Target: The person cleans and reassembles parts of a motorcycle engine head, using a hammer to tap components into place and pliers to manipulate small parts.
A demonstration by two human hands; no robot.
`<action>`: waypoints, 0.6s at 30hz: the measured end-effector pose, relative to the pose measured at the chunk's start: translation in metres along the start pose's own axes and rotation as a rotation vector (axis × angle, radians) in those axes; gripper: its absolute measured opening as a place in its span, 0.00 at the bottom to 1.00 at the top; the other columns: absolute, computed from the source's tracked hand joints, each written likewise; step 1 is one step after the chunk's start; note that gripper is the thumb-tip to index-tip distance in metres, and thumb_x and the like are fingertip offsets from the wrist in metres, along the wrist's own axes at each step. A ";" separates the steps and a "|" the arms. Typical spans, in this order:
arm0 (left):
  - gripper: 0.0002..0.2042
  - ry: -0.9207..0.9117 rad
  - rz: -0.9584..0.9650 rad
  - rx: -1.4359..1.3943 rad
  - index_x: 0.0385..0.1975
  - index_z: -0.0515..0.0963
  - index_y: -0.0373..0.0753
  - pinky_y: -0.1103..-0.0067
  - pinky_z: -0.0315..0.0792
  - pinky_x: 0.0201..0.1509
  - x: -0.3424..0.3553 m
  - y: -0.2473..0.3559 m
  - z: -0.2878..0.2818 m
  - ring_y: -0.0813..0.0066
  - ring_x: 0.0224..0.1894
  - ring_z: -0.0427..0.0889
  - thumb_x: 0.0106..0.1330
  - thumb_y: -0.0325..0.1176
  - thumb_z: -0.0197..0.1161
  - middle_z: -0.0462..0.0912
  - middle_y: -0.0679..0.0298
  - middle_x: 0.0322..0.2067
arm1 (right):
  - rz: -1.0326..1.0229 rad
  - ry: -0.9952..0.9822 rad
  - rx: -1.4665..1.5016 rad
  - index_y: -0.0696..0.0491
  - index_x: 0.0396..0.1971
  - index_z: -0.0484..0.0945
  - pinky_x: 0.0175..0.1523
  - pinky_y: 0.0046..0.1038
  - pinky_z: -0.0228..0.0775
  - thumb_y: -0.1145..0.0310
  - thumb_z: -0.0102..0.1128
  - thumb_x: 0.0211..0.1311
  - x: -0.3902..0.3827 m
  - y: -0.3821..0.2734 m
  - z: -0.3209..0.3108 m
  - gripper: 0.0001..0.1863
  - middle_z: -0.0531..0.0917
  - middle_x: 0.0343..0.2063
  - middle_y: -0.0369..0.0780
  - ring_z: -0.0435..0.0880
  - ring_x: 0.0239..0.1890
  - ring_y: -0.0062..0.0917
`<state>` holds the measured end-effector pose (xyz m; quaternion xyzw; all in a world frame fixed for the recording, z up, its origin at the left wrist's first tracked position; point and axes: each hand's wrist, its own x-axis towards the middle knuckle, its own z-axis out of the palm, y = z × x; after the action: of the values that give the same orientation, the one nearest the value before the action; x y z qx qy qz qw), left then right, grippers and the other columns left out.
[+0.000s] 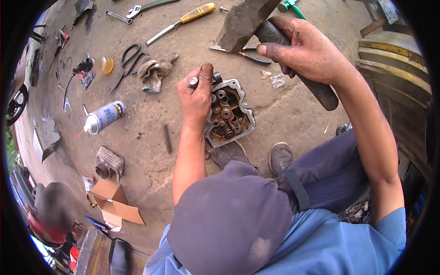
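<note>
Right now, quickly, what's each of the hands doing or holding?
Left hand: closed around a silver, round-ended metal rod.
Right hand: closed around the thick, dark handle of a block-headed hammer.

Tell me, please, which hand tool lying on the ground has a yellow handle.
The long, yellow-handled tool with the straight steel blade, beyond the left hand; the metal scissors have black handles, the steel pliers dark ones.

Stained tan floor, daylight, perhaps greenery at far left
</note>
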<state>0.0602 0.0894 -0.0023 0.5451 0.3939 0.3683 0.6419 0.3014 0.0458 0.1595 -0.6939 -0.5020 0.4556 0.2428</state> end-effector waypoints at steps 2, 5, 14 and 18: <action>0.24 -0.047 0.038 0.071 0.20 0.73 0.36 0.75 0.70 0.41 0.002 -0.001 -0.002 0.81 0.27 0.67 0.79 0.46 0.61 0.71 0.72 0.21 | -0.061 -0.012 -0.086 0.62 0.38 0.79 0.29 0.32 0.73 0.59 0.68 0.65 -0.002 -0.010 0.005 0.18 0.79 0.17 0.40 0.81 0.21 0.25; 0.23 0.000 0.007 0.086 0.21 0.75 0.35 0.79 0.70 0.38 -0.004 0.010 0.009 0.83 0.28 0.70 0.79 0.43 0.63 0.75 0.72 0.22 | -0.238 -0.038 -0.334 0.60 0.51 0.79 0.31 0.30 0.70 0.58 0.70 0.68 -0.003 -0.028 0.010 0.22 0.78 0.22 0.42 0.78 0.25 0.23; 0.05 -0.306 -0.344 -0.191 0.36 0.83 0.31 0.77 0.76 0.49 -0.001 0.006 -0.019 0.77 0.41 0.83 0.63 0.22 0.62 0.87 0.64 0.36 | -0.560 0.042 -0.396 0.56 0.50 0.76 0.36 0.42 0.76 0.62 0.68 0.67 -0.003 -0.118 0.032 0.18 0.84 0.29 0.49 0.84 0.32 0.51; 0.22 -0.025 -0.172 0.285 0.57 0.74 0.36 0.70 0.71 0.64 -0.015 -0.024 0.005 0.69 0.58 0.78 0.67 0.37 0.71 0.80 0.61 0.54 | -0.307 -0.248 -0.709 0.61 0.42 0.75 0.42 0.48 0.81 0.63 0.65 0.64 0.008 -0.069 0.061 0.17 0.86 0.28 0.52 0.88 0.36 0.51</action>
<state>0.0596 0.0703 -0.0237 0.5992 0.4795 0.2457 0.5922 0.2159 0.0722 0.1826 -0.5916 -0.7511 0.2930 -0.0088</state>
